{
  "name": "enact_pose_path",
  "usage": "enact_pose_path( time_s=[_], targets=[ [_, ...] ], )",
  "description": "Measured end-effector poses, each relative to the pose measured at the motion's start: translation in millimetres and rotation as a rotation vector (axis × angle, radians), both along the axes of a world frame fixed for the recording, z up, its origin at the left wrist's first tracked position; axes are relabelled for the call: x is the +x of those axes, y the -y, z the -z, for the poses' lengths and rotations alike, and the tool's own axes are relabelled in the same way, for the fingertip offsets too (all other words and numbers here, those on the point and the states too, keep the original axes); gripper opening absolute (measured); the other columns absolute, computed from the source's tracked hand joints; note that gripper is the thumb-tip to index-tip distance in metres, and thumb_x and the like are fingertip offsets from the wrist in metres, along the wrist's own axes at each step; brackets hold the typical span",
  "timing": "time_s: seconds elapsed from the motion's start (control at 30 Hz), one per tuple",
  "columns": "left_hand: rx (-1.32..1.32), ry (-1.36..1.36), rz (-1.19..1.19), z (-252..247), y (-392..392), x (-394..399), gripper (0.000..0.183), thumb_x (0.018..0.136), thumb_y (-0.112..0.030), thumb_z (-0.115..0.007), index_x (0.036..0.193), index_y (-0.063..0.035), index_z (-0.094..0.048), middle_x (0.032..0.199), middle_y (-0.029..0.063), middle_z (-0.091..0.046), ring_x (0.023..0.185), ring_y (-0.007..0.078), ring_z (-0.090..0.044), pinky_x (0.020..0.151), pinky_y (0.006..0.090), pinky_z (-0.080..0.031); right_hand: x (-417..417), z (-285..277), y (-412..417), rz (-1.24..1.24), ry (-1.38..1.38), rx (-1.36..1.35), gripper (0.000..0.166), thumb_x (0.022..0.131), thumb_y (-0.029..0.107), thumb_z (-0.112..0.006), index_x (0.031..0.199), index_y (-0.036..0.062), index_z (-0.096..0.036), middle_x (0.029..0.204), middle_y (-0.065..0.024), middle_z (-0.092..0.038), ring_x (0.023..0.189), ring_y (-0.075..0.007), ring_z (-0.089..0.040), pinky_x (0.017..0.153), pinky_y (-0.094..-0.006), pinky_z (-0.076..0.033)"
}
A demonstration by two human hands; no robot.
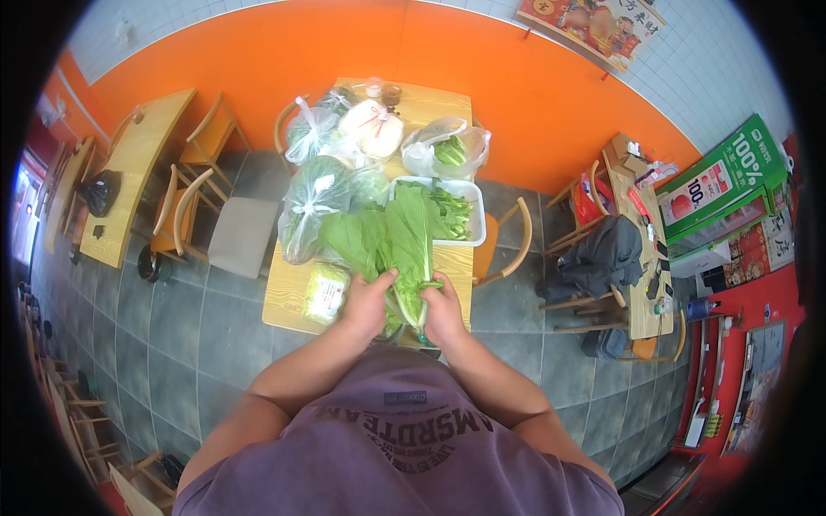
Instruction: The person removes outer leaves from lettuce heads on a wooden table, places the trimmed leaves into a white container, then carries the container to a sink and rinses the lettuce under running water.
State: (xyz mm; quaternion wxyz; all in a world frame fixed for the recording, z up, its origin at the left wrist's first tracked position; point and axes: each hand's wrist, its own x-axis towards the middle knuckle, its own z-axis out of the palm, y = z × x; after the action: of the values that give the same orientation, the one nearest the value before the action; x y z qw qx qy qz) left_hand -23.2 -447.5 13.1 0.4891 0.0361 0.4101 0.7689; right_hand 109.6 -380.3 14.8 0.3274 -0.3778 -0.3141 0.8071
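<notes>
My left hand point(368, 302) grips leafy greens point(411, 235) near the lower part of the leaves, thumb on top. On the other side, my right hand point(445, 313) closes on the pale stems, with a small piece of green stalk at its thumb. The leaf tips reach over a white plastic tub point(479, 222), which holds cut green stalks point(455, 216). Left of my left hand lies a wrapped pack of pale yellow-green vegetable point(322, 293) with a printed label. A clear bag of dark greens point(316, 200) sits just beyond it.
Farther back on the wooden table point(439, 258) stand a white bag of greens point(445, 151), a bag with a red tie point(373, 129), another knotted bag point(310, 135) and a brown jar point(391, 95). Chairs flank the table, including an orange-seated chair point(500, 248) and a grey stool point(244, 235).
</notes>
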Motion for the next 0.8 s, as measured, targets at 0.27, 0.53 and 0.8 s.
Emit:
enact_pose_path(
  time_s=[0.27, 0.53, 0.8],
  targets=[
    [-0.02, -0.007, -0.079, -6.6, 0.1, 4.8, 0.036, 0.092, 0.0, -0.069, 0.127, 0.0041, -0.06, 0.119, 0.0132, -0.07, 0.107, 0.0227, -0.067, 0.093, 0.0364, -0.053, -2.7, 13.0, 4.8, 0.052, -0.013, -0.003, 0.048, 0.088, -0.001, -0.051, 0.135, 0.0009, -0.05, 0.121, -0.0165, -0.062, 0.107, -0.0264, -0.065, 0.095, -0.0407, -0.055],
    [-0.006, -0.213, 0.129, 6.7, 7.9, -5.6, 0.04, 0.09, 0.002, -0.069, 0.129, 0.0021, -0.061, 0.118, 0.0103, -0.07, 0.106, 0.0209, -0.068, 0.091, 0.0352, -0.054, 2.8, -5.2, -18.5, -0.24, -0.098, -0.085, 0.059, 0.1, 0.027, -0.061, 0.151, 0.0074, -0.037, 0.144, -0.014, -0.052, 0.131, -0.0299, -0.054, 0.108, -0.0467, -0.047],
    [0.062, -0.125, 0.17, -12.2, 6.8, 0.1, 0.043, 0.09, 0.001, -0.071, 0.131, 0.0031, -0.06, 0.123, 0.0109, -0.07, 0.111, 0.0206, -0.066, 0.097, 0.0346, -0.051, -3.9, 3.4, -20.9, -0.171, -0.028, 0.036, 0.058, 0.1, 0.019, -0.07, 0.149, 0.006, -0.04, 0.141, -0.0118, -0.056, 0.127, -0.0239, -0.055, 0.108, -0.0396, -0.046]
  ],
)
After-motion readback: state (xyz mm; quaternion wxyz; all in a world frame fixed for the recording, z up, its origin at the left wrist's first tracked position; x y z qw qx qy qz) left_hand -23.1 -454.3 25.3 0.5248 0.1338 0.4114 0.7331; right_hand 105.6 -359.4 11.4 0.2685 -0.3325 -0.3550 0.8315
